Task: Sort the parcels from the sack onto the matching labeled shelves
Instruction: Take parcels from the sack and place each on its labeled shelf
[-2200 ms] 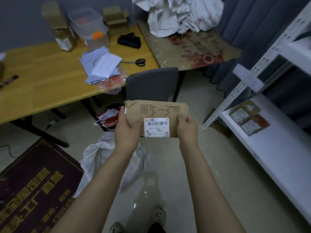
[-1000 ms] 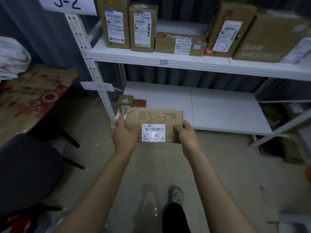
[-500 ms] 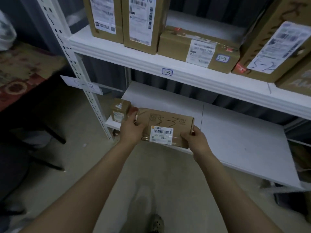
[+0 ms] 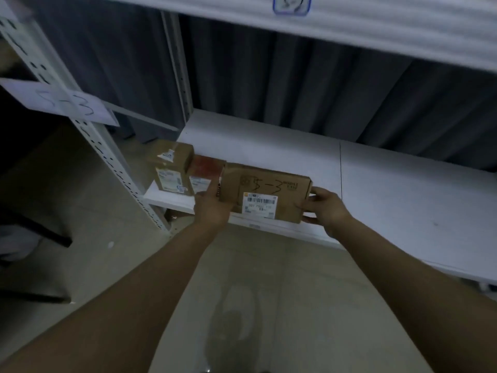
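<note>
My left hand (image 4: 212,208) and right hand (image 4: 326,211) grip the brown cardboard parcel (image 4: 269,184); let go on the white shelf (image 4: 269,146) lip, it may topple.

bare forearms (image 4: 150,292); possibly a blurred shoe (image 4: 234,319) below.

Open room lies on the white lower shelf board (image 4: 403,189), right of and behind the flat brown cardboard parcel marked 5-3 (image 4: 269,188). A small brown cardboard box (image 4: 172,168), a reddish flat packet (image 4: 205,169) and the white perforated metal post (image 4: 106,157) block its left end.
</note>
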